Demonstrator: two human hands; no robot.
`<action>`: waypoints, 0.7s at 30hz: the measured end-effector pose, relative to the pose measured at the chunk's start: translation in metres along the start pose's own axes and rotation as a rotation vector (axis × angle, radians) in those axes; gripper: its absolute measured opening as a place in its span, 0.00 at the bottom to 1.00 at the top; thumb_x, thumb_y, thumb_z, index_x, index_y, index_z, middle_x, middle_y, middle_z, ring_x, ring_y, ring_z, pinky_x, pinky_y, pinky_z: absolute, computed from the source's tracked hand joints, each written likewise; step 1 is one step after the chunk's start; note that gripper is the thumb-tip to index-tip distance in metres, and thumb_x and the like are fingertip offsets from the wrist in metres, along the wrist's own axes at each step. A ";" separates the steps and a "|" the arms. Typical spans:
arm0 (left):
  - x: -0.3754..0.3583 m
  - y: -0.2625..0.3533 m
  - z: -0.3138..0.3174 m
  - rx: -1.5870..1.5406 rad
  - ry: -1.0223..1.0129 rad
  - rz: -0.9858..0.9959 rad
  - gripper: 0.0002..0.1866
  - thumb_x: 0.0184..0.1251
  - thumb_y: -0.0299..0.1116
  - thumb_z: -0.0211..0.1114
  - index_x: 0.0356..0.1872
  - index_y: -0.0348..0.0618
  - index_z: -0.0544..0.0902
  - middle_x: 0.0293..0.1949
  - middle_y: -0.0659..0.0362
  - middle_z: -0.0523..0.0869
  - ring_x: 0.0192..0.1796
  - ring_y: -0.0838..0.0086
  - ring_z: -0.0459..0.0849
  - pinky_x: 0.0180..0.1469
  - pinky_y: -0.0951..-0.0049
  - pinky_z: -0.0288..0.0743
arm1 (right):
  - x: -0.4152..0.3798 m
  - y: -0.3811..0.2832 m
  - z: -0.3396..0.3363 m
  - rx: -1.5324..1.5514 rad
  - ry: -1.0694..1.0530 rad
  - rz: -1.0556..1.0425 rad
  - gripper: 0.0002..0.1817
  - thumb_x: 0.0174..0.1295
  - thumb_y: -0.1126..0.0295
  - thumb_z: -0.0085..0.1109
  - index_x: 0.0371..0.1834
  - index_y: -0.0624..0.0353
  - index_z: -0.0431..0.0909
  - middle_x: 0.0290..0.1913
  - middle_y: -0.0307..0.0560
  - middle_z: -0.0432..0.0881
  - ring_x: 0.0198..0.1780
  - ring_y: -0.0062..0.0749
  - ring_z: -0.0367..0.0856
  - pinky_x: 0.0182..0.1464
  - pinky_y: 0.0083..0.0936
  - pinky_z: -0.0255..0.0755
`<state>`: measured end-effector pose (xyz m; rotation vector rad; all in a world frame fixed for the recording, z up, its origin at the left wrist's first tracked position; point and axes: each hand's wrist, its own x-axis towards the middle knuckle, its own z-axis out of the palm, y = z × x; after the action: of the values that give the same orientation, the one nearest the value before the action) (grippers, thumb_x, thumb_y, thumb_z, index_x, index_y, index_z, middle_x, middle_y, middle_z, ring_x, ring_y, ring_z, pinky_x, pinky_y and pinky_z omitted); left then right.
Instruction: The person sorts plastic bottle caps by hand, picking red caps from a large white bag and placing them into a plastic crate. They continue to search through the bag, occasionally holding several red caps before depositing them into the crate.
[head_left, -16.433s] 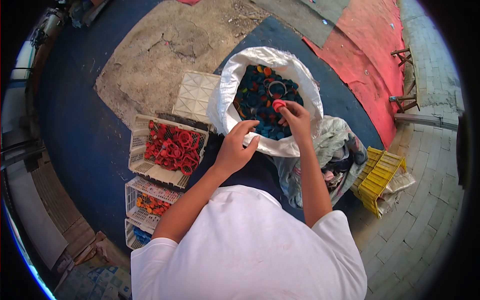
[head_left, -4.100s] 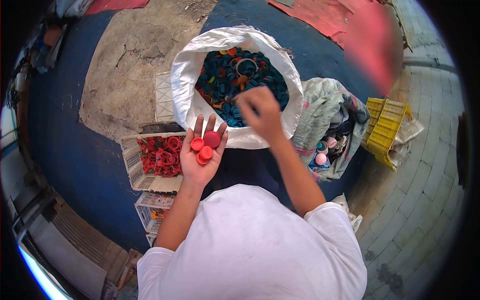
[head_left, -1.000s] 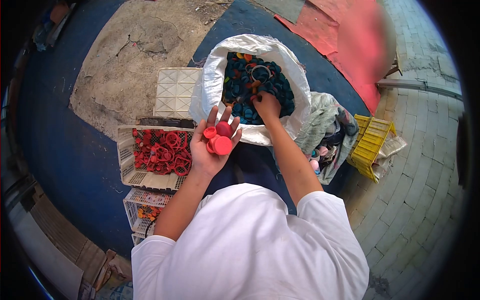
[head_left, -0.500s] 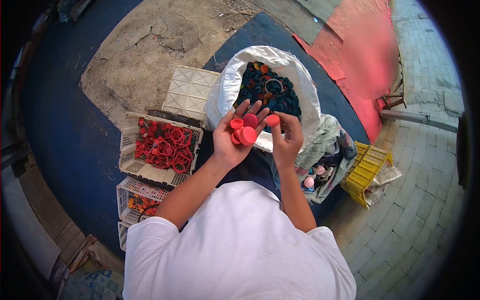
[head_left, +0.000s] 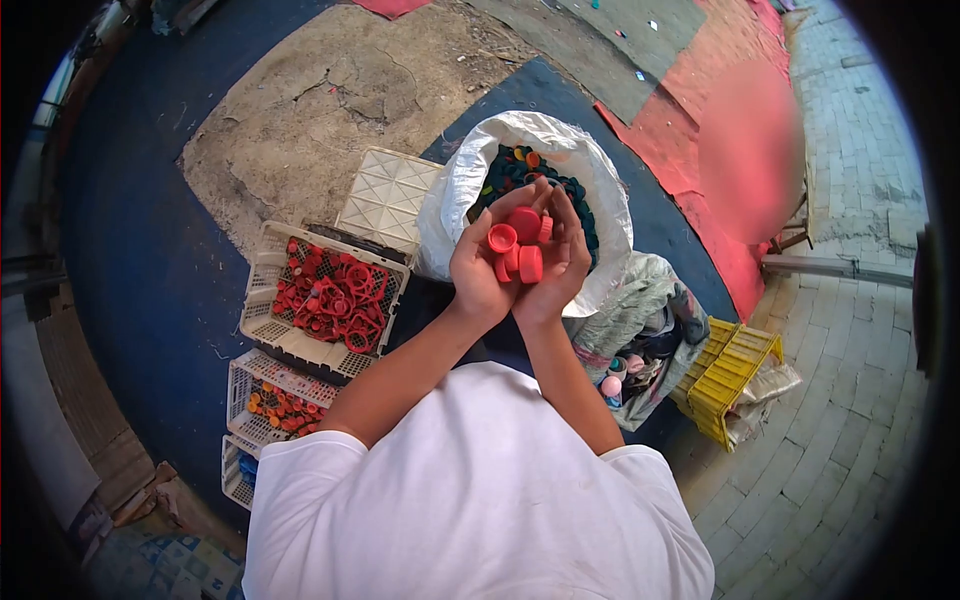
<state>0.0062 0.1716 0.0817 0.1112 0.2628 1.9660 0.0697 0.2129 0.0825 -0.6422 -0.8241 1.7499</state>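
Observation:
Several red bottle caps [head_left: 503,238] lie in my two cupped hands. My left hand [head_left: 475,278] curves under the caps on the left side. Pressed against it at the wrist edge, my right hand [head_left: 556,285] closes in from the right, its fingers curled up around the caps. Both hands are over the near rim of a white woven sack [head_left: 598,160]. Inside the sack are many dark green caps [head_left: 497,172], with a few orange and yellow ones among them; my fingers hide part of the pile.
Left of me stands a white crate [head_left: 262,318] of red caps and rings [head_left: 345,300]. Below it, another crate [head_left: 238,395] holds orange caps. Right are a grey cloth bundle [head_left: 630,300] and a yellow crate [head_left: 735,375]. A blurred red shape [head_left: 750,150] is beyond.
My right hand, which pinched one red cap apart from the left, has joined the left hand, and the two now form a cup around the caps. The view has shifted slightly.

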 end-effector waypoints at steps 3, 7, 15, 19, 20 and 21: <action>-0.003 0.010 0.006 -0.233 0.028 -0.016 0.30 0.80 0.48 0.48 0.74 0.38 0.69 0.78 0.48 0.66 0.81 0.57 0.60 0.83 0.53 0.50 | 0.004 0.001 -0.005 0.154 0.031 0.152 0.35 0.73 0.50 0.46 0.74 0.67 0.68 0.72 0.54 0.72 0.74 0.39 0.69 0.78 0.37 0.59; -0.024 0.016 0.005 -0.195 -0.002 0.099 0.32 0.79 0.48 0.50 0.77 0.39 0.64 0.80 0.48 0.62 0.83 0.55 0.56 0.84 0.52 0.47 | -0.014 -0.004 0.005 0.213 -0.137 0.251 0.37 0.72 0.52 0.47 0.77 0.66 0.63 0.74 0.53 0.69 0.77 0.40 0.65 0.80 0.37 0.56; -0.105 0.014 -0.010 -0.216 0.198 0.421 0.32 0.78 0.48 0.51 0.74 0.37 0.66 0.78 0.48 0.66 0.82 0.54 0.58 0.83 0.52 0.49 | -0.061 0.018 -0.005 0.196 -0.349 0.603 0.38 0.71 0.55 0.48 0.81 0.63 0.57 0.79 0.56 0.62 0.80 0.44 0.60 0.81 0.39 0.53; -0.155 0.009 -0.024 -0.234 0.336 0.598 0.31 0.77 0.48 0.51 0.73 0.37 0.67 0.76 0.48 0.68 0.81 0.53 0.61 0.83 0.51 0.52 | -0.098 0.031 -0.006 0.118 -0.433 0.818 0.40 0.66 0.63 0.51 0.82 0.62 0.55 0.79 0.56 0.61 0.80 0.45 0.60 0.81 0.39 0.53; -0.167 0.009 -0.028 -0.240 0.375 0.645 0.31 0.77 0.47 0.51 0.72 0.37 0.68 0.75 0.48 0.69 0.80 0.53 0.62 0.82 0.51 0.52 | -0.108 0.036 -0.006 0.081 -0.466 0.862 0.41 0.64 0.66 0.52 0.82 0.62 0.54 0.79 0.56 0.61 0.80 0.45 0.60 0.81 0.39 0.54; -0.179 0.009 -0.033 -0.247 0.412 0.690 0.30 0.76 0.47 0.51 0.71 0.37 0.69 0.75 0.48 0.70 0.79 0.53 0.63 0.82 0.51 0.53 | -0.116 0.044 -0.007 0.064 -0.465 0.932 0.43 0.60 0.71 0.51 0.83 0.61 0.53 0.79 0.56 0.62 0.79 0.45 0.61 0.80 0.38 0.56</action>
<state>0.0628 -0.0003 0.0596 -0.4220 0.2651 2.6845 0.0850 0.0944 0.0473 -0.6273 -0.8266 2.8359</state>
